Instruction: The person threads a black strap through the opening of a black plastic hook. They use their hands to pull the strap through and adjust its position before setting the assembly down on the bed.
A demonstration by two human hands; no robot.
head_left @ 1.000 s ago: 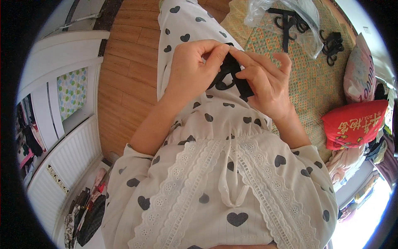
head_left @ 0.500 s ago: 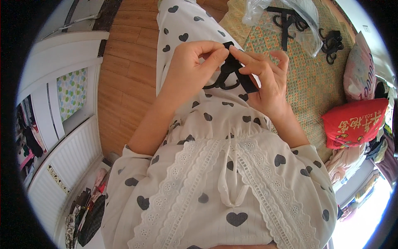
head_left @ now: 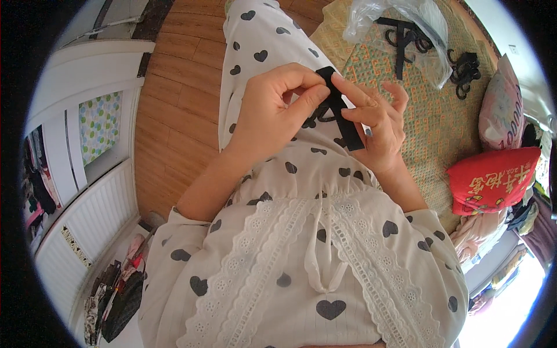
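Note:
Over my lap I hold a flat black strip (head_left: 348,129), slanting from upper left to lower right. My left hand (head_left: 271,110) pinches it near its upper end between thumb and fingers. My right hand (head_left: 377,130) grips it from the right, the index fingertip near the upper end and the other fingers bent and partly spread; its thumb is mostly hidden. Beneath the strip, close to my left fingertips, black curved hooks (head_left: 318,118) show in part. How they join the strip is hidden.
A clear plastic bag (head_left: 432,43) with black hooked pieces lies on the patterned mat (head_left: 426,124) at upper right. Beside it sits a cluster of black hooks (head_left: 464,72). A red cushion (head_left: 493,180) and a pink-white package (head_left: 500,110) are farther right. Wooden floor (head_left: 174,110) stretches left.
The black strip has turned so its flat face shows more and its lower end sits lower. The hooks are now largely covered by the strip and my left hand.

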